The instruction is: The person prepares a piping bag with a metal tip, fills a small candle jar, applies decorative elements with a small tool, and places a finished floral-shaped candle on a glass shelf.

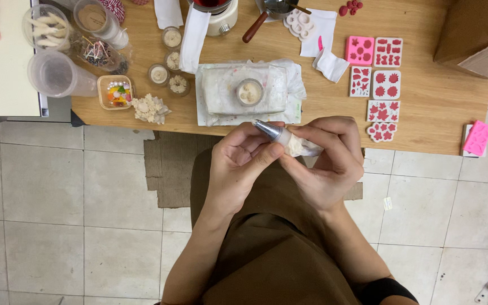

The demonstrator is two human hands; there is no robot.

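Hands (pixel 289 158) around piping bag (pixel 289 138), perhaps cream-filled

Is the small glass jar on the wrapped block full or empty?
Full, or nearly: the small glass jar shows cream-coloured filling up near its rim, standing upright on the wrapped block.

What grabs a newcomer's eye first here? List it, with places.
At centre, the left hand and right hand together grip a piping bag with a metal nozzle, just off the wooden table edge. Beyond it, a small cream-filled jar sits on a white wrapped block. To the right lie pink and red silicone moulds.
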